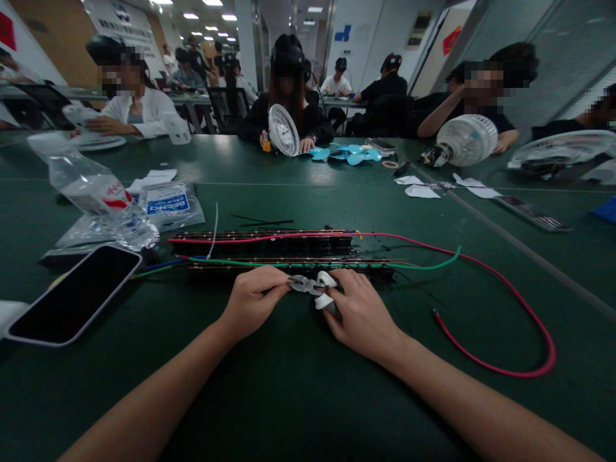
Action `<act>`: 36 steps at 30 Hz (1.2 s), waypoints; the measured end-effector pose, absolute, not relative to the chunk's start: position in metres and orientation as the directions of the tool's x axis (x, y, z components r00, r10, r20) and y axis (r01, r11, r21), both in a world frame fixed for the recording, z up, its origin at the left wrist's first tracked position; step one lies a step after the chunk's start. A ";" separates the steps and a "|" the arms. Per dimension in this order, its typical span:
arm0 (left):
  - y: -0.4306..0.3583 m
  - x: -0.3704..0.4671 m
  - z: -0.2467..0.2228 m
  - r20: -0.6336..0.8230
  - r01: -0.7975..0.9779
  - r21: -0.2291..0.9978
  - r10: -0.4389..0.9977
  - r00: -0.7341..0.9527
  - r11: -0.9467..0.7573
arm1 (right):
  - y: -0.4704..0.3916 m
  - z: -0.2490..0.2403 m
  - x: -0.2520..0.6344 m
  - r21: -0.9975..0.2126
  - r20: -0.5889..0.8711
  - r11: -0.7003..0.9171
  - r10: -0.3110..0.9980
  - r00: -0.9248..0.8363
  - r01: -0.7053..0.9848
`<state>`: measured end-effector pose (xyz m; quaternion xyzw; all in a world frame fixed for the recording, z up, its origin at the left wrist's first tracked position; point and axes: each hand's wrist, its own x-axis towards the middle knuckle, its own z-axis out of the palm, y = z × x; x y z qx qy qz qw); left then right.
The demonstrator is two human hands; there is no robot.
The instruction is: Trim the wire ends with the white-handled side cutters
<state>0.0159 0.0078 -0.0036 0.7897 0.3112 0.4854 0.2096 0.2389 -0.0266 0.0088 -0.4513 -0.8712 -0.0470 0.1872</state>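
The right hand is curling its fingers round pliers; the left hand is pinching closely, hiding their tip, on what I can't tell.

Ceiling lights are glowing white beyond the table, leaving the space there brighter; the table's near part is lying dim, soft shadow gathering under the right arm; a faint sheen is spreading over the table's far part; the pliers are showing pale, slightly soft; the wide lens is stretching the bottle at the table's left; people beyond it are looking blurred, some faces breaking into pixel blocks.
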 end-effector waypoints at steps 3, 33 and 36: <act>0.008 0.016 -0.003 0.636 0.286 0.633 0.694 0.337 -0.719 | -0.026 0.008 0.240 -0.088 0.375 0.591 0.766 -0.523 0.802; 0.010 0.016 -0.006 0.638 0.277 0.630 0.687 0.348 -0.725 | -0.028 0.005 0.240 -0.104 0.396 0.600 0.756 -0.521 0.793; 0.009 0.017 -0.005 0.635 0.289 0.629 0.691 0.346 -0.722 | -0.028 0.005 0.239 -0.112 0.387 0.599 0.762 -0.520 0.793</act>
